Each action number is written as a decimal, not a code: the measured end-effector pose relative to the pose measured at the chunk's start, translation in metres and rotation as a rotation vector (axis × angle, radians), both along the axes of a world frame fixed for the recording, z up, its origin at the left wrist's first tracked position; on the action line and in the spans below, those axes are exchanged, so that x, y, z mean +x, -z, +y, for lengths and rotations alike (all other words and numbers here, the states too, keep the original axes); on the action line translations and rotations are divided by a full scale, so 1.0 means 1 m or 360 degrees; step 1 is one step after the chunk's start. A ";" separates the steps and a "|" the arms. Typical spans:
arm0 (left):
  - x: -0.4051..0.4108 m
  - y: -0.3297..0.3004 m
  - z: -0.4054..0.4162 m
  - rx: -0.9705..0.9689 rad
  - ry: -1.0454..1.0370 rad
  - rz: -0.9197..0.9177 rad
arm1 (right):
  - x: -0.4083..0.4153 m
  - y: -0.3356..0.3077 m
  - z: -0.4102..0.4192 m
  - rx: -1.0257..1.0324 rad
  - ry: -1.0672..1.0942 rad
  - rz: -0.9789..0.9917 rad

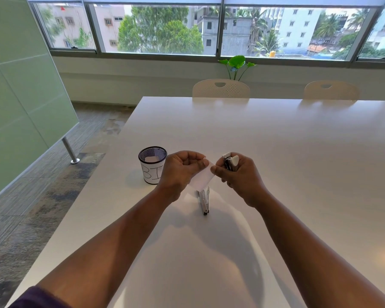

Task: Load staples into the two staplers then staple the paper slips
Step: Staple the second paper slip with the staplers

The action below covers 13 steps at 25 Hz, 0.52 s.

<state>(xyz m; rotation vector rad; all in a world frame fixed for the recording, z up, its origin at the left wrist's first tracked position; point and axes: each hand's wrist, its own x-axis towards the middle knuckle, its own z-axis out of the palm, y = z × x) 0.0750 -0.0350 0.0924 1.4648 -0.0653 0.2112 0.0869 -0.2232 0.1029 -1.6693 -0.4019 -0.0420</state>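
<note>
Head view: the right hand (236, 174) grips a white stapler (231, 162) in curled fingers, its fingertips touching the paper slip (202, 177). The left hand (182, 168) pinches the slip's other end — both held above the table (276, 141). Best to feed the slip's edge squarely into the stapler's mouth before squeezing. A second stapler (204, 200) lies below, the mesh cup (152, 164) just left.

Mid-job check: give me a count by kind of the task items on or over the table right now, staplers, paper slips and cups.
Staplers: 2, one held in the right hand at, one lying on the table at.
Paper slips: 2, one held between both hands, one inside the mesh cup.
Mesh cups: 1.
Total: 5.
</note>
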 end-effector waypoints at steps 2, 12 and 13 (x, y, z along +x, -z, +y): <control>-0.001 -0.001 -0.001 0.0001 -0.0011 0.0026 | -0.001 0.000 0.001 0.0022 -0.0004 0.0005; -0.005 -0.006 -0.006 0.0021 -0.0024 0.0081 | -0.005 0.001 0.002 0.0117 0.0022 0.0155; -0.005 -0.007 -0.007 -0.0001 -0.0025 0.0078 | -0.006 0.002 0.003 0.0171 0.0002 0.0220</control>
